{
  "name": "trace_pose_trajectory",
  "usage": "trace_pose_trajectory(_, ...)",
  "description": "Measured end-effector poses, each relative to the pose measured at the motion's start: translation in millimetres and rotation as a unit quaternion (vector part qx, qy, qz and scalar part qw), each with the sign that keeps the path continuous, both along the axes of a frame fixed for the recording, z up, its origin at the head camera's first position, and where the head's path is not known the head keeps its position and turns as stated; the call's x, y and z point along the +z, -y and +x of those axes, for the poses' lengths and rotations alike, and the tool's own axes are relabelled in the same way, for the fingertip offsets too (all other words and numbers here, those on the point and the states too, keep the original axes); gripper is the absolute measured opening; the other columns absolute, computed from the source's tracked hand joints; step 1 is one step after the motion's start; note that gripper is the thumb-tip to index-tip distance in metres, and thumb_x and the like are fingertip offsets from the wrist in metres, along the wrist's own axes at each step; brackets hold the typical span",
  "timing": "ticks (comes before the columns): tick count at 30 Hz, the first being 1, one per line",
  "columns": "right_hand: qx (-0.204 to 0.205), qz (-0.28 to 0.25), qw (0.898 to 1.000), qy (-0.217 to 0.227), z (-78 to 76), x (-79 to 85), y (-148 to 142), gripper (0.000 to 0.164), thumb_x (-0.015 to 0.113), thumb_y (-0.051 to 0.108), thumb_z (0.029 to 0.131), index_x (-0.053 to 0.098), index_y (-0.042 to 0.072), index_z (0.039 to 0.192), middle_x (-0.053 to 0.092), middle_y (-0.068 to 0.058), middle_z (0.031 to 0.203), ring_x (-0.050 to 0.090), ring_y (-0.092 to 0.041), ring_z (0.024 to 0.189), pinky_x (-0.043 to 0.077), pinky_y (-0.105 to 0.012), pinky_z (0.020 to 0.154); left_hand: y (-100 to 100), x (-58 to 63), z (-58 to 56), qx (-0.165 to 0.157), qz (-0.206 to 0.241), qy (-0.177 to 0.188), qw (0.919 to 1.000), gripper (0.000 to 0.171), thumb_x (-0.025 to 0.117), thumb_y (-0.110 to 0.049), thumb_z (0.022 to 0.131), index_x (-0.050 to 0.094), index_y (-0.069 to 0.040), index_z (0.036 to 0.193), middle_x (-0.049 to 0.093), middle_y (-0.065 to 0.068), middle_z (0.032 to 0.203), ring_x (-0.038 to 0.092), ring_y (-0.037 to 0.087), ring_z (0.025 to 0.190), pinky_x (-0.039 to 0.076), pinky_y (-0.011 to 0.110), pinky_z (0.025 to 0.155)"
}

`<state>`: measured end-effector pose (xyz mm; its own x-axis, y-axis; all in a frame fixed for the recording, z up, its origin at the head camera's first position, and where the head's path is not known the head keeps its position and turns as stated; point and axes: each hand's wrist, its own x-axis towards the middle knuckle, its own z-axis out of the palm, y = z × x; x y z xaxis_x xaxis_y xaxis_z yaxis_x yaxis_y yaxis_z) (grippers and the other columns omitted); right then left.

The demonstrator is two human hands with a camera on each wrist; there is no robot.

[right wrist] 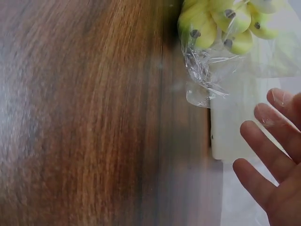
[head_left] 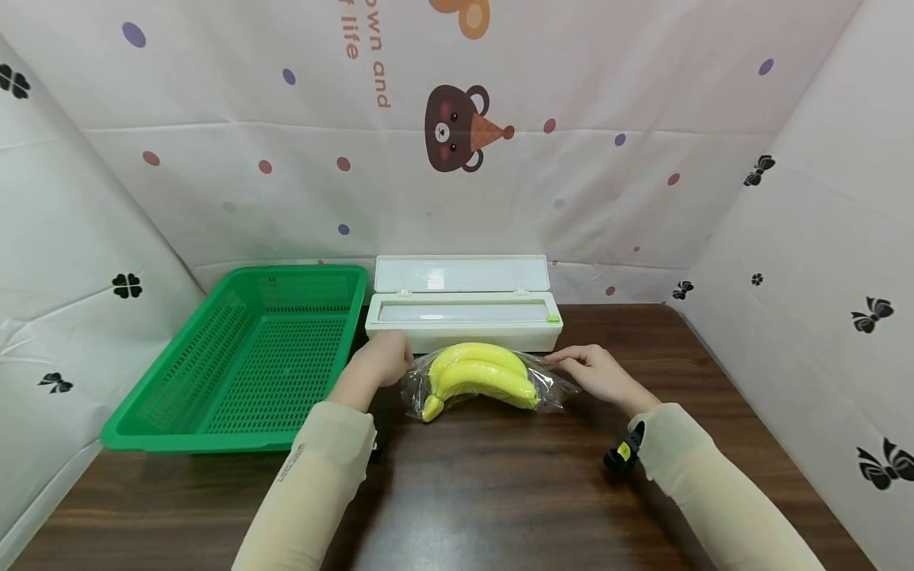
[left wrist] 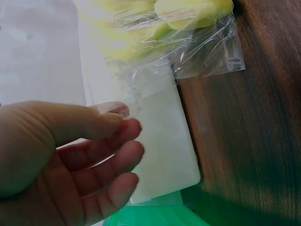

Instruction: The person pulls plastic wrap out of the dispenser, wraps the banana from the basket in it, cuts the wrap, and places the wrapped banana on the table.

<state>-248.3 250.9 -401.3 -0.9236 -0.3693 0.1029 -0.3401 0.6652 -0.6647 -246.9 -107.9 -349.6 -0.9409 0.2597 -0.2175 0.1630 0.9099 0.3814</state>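
A bunch of yellow bananas [head_left: 481, 369] lies in clear cling film [head_left: 553, 388] on the dark table, in front of a white film dispenser [head_left: 464, 337]. At the bunch's left end, my left hand [head_left: 385, 358] pinches an edge of the film between thumb and index finger; its other fingers are loosely bent, as the left wrist view shows. On the opposite side, my right hand [head_left: 600, 374] holds the film at its fingertips [right wrist: 270, 115], the other fingers spread. The right thumb is mostly out of the right wrist view. Dark banana tips [right wrist: 230, 14] show through the film there.
A green plastic basket [head_left: 182, 441] stands at the left, close beside the dispenser. The dispenser's clear-windowed lid [head_left: 460, 274] is raised against the patterned cloth backdrop [head_left: 614, 198]. White cloth walls border both sides of the wooden table [head_left: 485, 492].
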Motion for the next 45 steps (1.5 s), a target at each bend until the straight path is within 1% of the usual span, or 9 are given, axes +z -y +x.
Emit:
trace_pose_trajectory(5,-0.025,-0.005,0.999,0.026,2.2,2.3,1.9,0.041,0.043,0.036,0.101,0.057,0.011,0.13,0.066,-0.009,0.12,0.057,-0.028,0.117,0.045,-0.049,0.097,1.6,-0.8,6.9,0.005,0.017,-0.023,0.9996,0.043,0.046,0.001,0.085,0.029,-0.015,0.049,0.02,-0.004,0.049,0.018,0.011,0.045,0.02,0.023,0.042)
trace_pose_trajectory(8,-0.043,-0.001,0.999,0.02,4.2,6.3,4.1,0.048,0.041,0.041,0.1,0.053,0.011,0.135,0.061,-0.011,0.128,0.051,-0.032,0.124,0.04,-0.054,0.101,-1.4,2.0,12.3,0.013,0.01,-0.051,0.9986,0.035,0.047,-0.002,0.085,0.039,-0.013,0.053,0.034,-0.001,0.052,0.027,0.013,0.046,0.026,0.025,0.043)
trace_pose_trajectory(11,-0.043,0.0,0.999,0.007,6.9,11.2,7.5,0.048,0.042,0.041,0.1,0.054,0.009,0.134,0.056,-0.015,0.134,0.049,-0.035,0.126,0.04,-0.054,0.1,-7.0,4.5,17.0,0.01,-0.003,-0.092,0.9957,0.017,0.05,-0.008,0.089,0.064,-0.005,0.079,0.06,0.009,0.081,0.053,0.019,0.065,0.046,0.033,0.057)
trace_pose_trajectory(13,-0.031,0.004,0.999,-0.003,9.8,15.1,10.8,0.048,0.044,0.041,0.099,0.053,0.009,0.134,0.055,-0.015,0.134,0.05,-0.034,0.125,0.041,-0.053,0.1,-11.3,4.7,19.9,-0.005,-0.005,-0.126,0.992,0.023,0.052,-0.013,0.091,0.067,-0.004,0.106,0.062,0.014,0.111,0.062,0.025,0.09,0.052,0.041,0.074)
trace_pose_trajectory(16,-0.005,0.015,1.0,-0.013,14.5,20.9,17.1,0.05,0.046,0.042,0.098,0.051,0.01,0.136,0.055,-0.014,0.134,0.054,-0.032,0.121,0.045,-0.051,0.096,-18.8,3.1,23.3,-0.039,0.001,-0.157,0.9868,0.037,0.053,-0.02,0.094,0.059,-0.004,0.127,0.052,0.016,0.134,0.055,0.033,0.117,0.047,0.047,0.095)
trace_pose_trajectory(19,0.028,0.035,0.999,-0.025,18.0,25.9,24.1,0.054,0.049,0.043,0.097,0.047,0.01,0.139,0.053,-0.011,0.137,0.057,-0.028,0.116,0.048,-0.048,0.093,-26.9,1.1,25.9,-0.07,0.006,-0.154,0.9855,0.044,0.055,-0.028,0.094,0.054,-0.007,0.133,0.046,0.014,0.142,0.048,0.033,0.127,0.042,0.05,0.102)
trace_pose_trajectory(28,0.114,0.09,0.988,-0.046,23.7,33.4,47.0,0.073,0.058,0.053,0.088,0.039,0.01,0.144,0.046,-0.007,0.143,0.05,-0.022,0.125,0.047,-0.043,0.096,-39.8,-9.9,28.7,-0.106,-0.003,-0.132,0.9855,0.063,0.068,-0.038,0.085,0.049,-0.011,0.138,0.045,0.01,0.144,0.044,0.028,0.131,0.038,0.052,0.105)
trace_pose_trajectory(35,0.114,0.098,0.988,-0.024,25.5,29.9,55.0,0.081,0.066,0.053,0.082,0.038,0.009,0.145,0.049,-0.007,0.14,0.051,-0.019,0.123,0.046,-0.041,0.098,-40.7,-16.1,28.1,-0.1,0.019,-0.113,0.9883,0.063,0.073,-0.029,0.082,0.05,-0.007,0.137,0.048,0.01,0.141,0.047,0.027,0.128,0.039,0.042,0.106)
trace_pose_trajectory(45,0.118,0.095,0.988,-0.027,24.4,27.9,57.7,0.076,0.07,0.042,0.083,0.039,0.008,0.143,0.051,-0.009,0.138,0.054,-0.019,0.119,0.048,-0.04,0.095,-41.5,-20.0,27.2,-0.108,0.011,-0.142,0.9839,0.056,0.073,-0.025,0.083,0.054,-0.004,0.131,0.051,0.012,0.135,0.051,0.027,0.123,0.042,0.039,0.104)
